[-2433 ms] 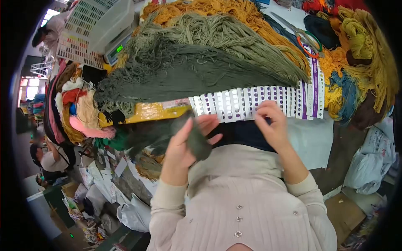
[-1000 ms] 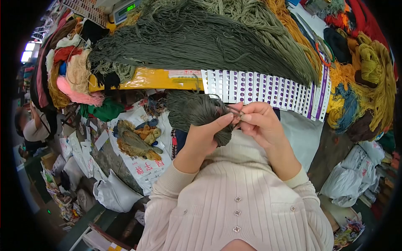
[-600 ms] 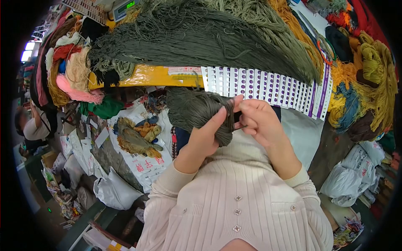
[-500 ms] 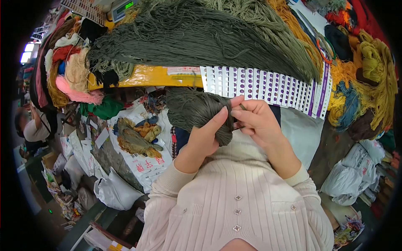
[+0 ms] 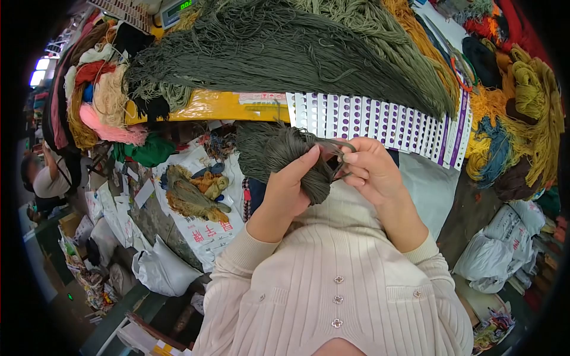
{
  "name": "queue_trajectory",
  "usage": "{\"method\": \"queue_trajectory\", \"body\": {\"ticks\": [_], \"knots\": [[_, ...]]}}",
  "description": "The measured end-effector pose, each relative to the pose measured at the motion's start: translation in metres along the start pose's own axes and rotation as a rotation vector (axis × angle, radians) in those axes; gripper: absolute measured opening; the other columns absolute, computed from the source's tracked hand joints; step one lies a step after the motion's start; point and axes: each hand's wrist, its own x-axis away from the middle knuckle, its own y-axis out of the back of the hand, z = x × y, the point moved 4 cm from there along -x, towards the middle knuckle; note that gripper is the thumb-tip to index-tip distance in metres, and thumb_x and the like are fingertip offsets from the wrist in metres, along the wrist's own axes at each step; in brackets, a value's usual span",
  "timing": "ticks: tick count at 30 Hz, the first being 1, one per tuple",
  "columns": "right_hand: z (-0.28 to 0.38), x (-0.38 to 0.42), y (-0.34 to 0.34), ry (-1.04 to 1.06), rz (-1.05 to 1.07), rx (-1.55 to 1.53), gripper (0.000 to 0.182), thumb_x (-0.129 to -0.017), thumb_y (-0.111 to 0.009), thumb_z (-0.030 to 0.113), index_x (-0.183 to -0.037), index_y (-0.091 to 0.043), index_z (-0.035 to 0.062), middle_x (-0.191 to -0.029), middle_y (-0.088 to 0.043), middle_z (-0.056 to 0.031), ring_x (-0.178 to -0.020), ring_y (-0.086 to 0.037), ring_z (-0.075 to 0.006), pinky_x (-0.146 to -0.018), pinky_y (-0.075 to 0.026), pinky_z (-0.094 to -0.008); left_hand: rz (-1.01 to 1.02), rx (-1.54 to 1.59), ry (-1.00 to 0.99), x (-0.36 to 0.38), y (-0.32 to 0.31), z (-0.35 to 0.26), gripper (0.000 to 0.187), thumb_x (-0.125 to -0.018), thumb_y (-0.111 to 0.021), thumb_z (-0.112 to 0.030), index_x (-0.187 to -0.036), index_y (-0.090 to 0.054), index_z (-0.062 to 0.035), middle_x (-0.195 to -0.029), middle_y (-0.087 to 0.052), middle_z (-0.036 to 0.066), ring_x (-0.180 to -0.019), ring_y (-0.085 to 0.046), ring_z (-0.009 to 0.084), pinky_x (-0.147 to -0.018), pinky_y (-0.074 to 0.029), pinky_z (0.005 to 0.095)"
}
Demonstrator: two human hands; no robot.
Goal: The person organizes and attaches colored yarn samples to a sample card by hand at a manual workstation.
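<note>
A folded bundle of dark green yarn (image 5: pixel 285 157) is held in front of the chest. My left hand (image 5: pixel 291 190) is wrapped round its lower right part, with the thumb lying on top. My right hand (image 5: pixel 374 169) pinches a few strands of the same yarn just right of the bundle, and these strands stretch between the two hands. Beyond the bundle, a long pile of dark green yarn (image 5: pixel 255 56) lies across the yellow-edged table (image 5: pixel 202 108). Sheets with rows of purple dots (image 5: pixel 368 121) lie under the pile's right part.
Coloured yarn heaps lie at the left (image 5: pixel 110 98) and right (image 5: pixel 528 118). Orange-handled scissors (image 5: pixel 462 74) rest at the upper right, a scale (image 5: pixel 175 13) at the top left. White bags (image 5: pixel 163 270) stand lower left. Another person (image 5: pixel 50 178) is at the far left.
My right hand has shifted slightly right, and the pinched strands are now drawn out from the bundle in a wider loop. My left hand keeps its hold, its thumb a little further left.
</note>
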Motion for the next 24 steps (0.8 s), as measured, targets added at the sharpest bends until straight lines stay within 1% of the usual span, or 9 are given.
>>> {"method": "queue_trajectory", "body": {"ticks": [3,6,9,12,15,16,18,19,24], "knots": [[0.0,0.0,0.0,0.012,-0.01,0.023,0.011,-0.073,-0.054,0.004,-0.081,-0.056,-0.0032,-0.067,-0.055,-0.0031,-0.042,-0.035,-0.0006,-0.038,-0.029,-0.0131,0.06,0.048,-0.007,-0.001,-0.001,-0.001,0.022,-0.084,-0.041,-0.01,-0.098,-0.05,0.0042,-0.093,-0.056,0.012,-0.083,-0.055,0.0189,-0.073,-0.045,0.0321],[0.002,0.001,-0.003,0.029,-0.027,0.064,0.011,-0.073,-0.054,0.004,-0.081,-0.056,-0.0034,-0.065,-0.054,-0.0023,-0.043,-0.036,-0.0009,-0.037,-0.029,-0.0133,0.054,-0.068,-0.09,0.001,-0.008,-0.004,0.018,-0.081,-0.046,-0.007,-0.096,-0.051,0.003,-0.091,-0.057,0.011,-0.08,-0.055,0.018,-0.07,-0.046,0.0297],[0.001,0.0,-0.002,0.048,-0.011,0.086,0.011,-0.073,-0.054,0.003,-0.081,-0.056,-0.0031,-0.066,-0.054,-0.003,-0.045,-0.039,-0.0013,-0.037,-0.028,-0.0134,0.004,-0.069,-0.098,0.0,-0.002,-0.001,0.016,-0.079,-0.049,-0.003,-0.093,-0.052,0.0021,-0.09,-0.057,0.011,-0.08,-0.055,0.017,-0.069,-0.046,0.0279],[0.001,0.001,-0.003,0.063,-0.002,0.131,0.01,-0.072,-0.055,0.002,-0.08,-0.057,-0.0032,-0.068,-0.055,-0.0029,-0.048,-0.041,-0.0016,-0.038,-0.028,-0.0133,-0.053,-0.05,-0.039,0.0,-0.003,0.0,0.015,-0.077,-0.051,-0.002,-0.091,-0.053,0.0017,-0.089,-0.057,0.011,-0.079,-0.055,0.0173,-0.068,-0.047,0.0277],[0.005,0.002,-0.01,0.092,0.013,0.313,0.011,-0.071,-0.057,0.002,-0.079,-0.058,-0.0039,-0.071,-0.054,-0.002,-0.05,-0.041,-0.0012,-0.039,-0.026,-0.0135,-0.077,-0.091,-0.037,-0.003,-0.004,0.0,0.015,-0.077,-0.052,-0.003,-0.091,-0.053,0.0021,-0.089,-0.057,0.012,-0.08,-0.055,0.0177,-0.069,-0.047,0.028],[0.006,0.001,-0.013,0.104,0.021,0.394,0.011,-0.071,-0.057,0.002,-0.079,-0.059,-0.0042,-0.073,-0.054,-0.0016,-0.051,-0.04,-0.001,-0.04,-0.026,-0.0137,-0.061,-0.12,-0.039,-0.003,-0.003,0.0,0.018,-0.078,-0.05,-0.005,-0.094,-0.052,0.003,-0.092,-0.055,0.013,-0.084,-0.054,0.0185,-0.073,-0.045,0.0295],[0.003,0.0,-0.015,0.146,-0.01,0.404,0.008,-0.07,-0.058,0.001,-0.076,-0.059,-0.0036,-0.063,-0.053,-0.0016,-0.046,-0.037,-0.0008,-0.037,-0.022,-0.0145,-0.028,-0.178,-0.041,-0.002,0.0,0.001,0.024,-0.08,-0.048,-0.008,-0.1,-0.049,0.0049,-0.099,-0.053,0.015,-0.092,-0.051,0.0201,-0.08,-0.042,0.0325],[0.002,0.001,-0.015,0.168,-0.026,0.409,0.007,-0.07,-0.058,0.001,-0.075,-0.06,-0.0032,-0.058,-0.053,-0.0015,-0.043,-0.035,-0.0007,-0.036,-0.02,-0.015,-0.026,-0.182,-0.043,-0.002,0.0,0.002,0.024,-0.08,-0.047,-0.008,-0.1,-0.049,0.0049,-0.1,-0.053,0.015,-0.092,-0.051,0.02,-0.08,-0.042,0.0321],[0.002,0.001,-0.012,0.143,-0.044,0.336,0.006,-0.069,-0.058,0.0,-0.074,-0.059,-0.004,-0.062,-0.055,-0.0034,-0.045,-0.037,-0.0014,-0.038,-0.024,-0.0139,-0.015,-0.17,-0.033,-0.002,0.0,0.001,0.024,-0.08,-0.047,-0.009,-0.1,-0.05,0.005,-0.1,-0.053,0.014,-0.091,-0.052,0.0194,-0.08,-0.042,0.0311]]}}
